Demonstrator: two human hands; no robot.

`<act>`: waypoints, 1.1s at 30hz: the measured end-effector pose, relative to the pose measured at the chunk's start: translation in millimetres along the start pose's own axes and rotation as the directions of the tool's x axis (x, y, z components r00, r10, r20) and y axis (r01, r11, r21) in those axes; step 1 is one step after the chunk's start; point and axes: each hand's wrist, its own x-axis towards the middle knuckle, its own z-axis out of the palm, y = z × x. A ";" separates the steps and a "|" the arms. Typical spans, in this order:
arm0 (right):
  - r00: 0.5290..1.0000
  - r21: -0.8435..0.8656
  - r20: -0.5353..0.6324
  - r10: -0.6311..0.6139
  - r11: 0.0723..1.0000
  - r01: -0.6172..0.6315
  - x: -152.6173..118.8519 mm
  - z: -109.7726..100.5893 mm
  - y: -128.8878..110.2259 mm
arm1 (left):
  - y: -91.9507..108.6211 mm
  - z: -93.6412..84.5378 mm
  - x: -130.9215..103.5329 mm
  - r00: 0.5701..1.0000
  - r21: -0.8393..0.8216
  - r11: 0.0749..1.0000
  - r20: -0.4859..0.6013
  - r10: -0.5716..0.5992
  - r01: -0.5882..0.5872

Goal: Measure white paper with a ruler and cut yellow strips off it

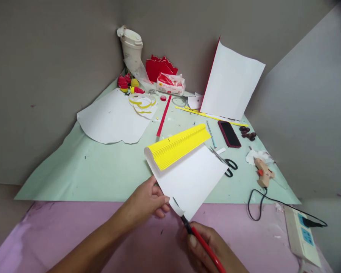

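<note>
My left hand pinches the near left edge of a sheet of paper, white on this face. Its far end curls over, showing a yellow side with dark parallel lines. In my right hand are red-handled scissors, their dark blades at the sheet's near edge, where a narrow strip bends up beside a slit. My fingers hide part of the handles. Beyond the sheet's right edge lie black-handled scissors, open on the green mat.
A large white sheet lies at left; another leans on the wall. A phone, pen, glue gun with cord and power strip are at right. Behind stand a white bucket and tissue pack.
</note>
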 end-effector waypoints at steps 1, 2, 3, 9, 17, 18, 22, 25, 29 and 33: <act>1.000 0.012 0.004 0.004 1.000 -0.004 0.0 -0.1 -0.5 | -1.1 -0.1 0.1 1.000 -0.001 1.000 0.000 0.004 -0.004; 1.000 0.023 0.006 0.008 1.000 -0.008 0.0 -0.2 -0.8 | -1.9 0.0 0.0 1.000 -0.003 1.000 0.000 0.006 -0.006; 1.000 0.034 0.011 0.012 0.999 -0.012 -0.1 -0.3 -0.9 | -2.1 0.1 -0.2 1.000 -0.003 1.000 -0.001 0.006 -0.006; 0.999 0.074 0.006 0.053 0.996 -0.053 0.7 -1.5 4.9 | 0.6 1.3 -1.3 1.000 -0.006 1.000 -0.008 -0.012 0.012; 0.999 -0.008 -0.031 -0.010 1.000 0.010 3.3 -3.2 12.9 | -1.5 1.2 -0.9 1.000 -0.018 1.000 0.000 -0.010 0.010; 0.999 -0.016 -0.033 -0.016 1.000 0.016 3.3 -3.4 13.1 | -2.2 1.3 -0.8 1.000 -0.021 1.000 -0.003 -0.010 0.010; 0.998 -0.055 -0.047 -0.047 0.997 0.044 3.6 -4.3 15.6 | -4.5 2.0 -0.3 1.000 -0.022 1.000 -0.025 -0.012 0.011; 0.998 -0.071 -0.052 -0.044 0.997 0.040 4.3 -4.3 18.6 | -4.7 2.1 -0.1 1.000 -0.016 1.000 -0.026 -0.012 0.011; 0.998 -0.066 -0.065 -0.022 0.998 0.018 4.0 -2.7 17.5 | -3.5 1.8 0.1 1.000 -0.012 1.000 -0.018 0.002 -0.002; 0.998 -0.053 -0.056 -0.013 0.999 0.010 1.0 -1.4 12.3 | -2.9 1.9 -0.2 1.000 -0.007 1.000 -0.011 -0.004 0.004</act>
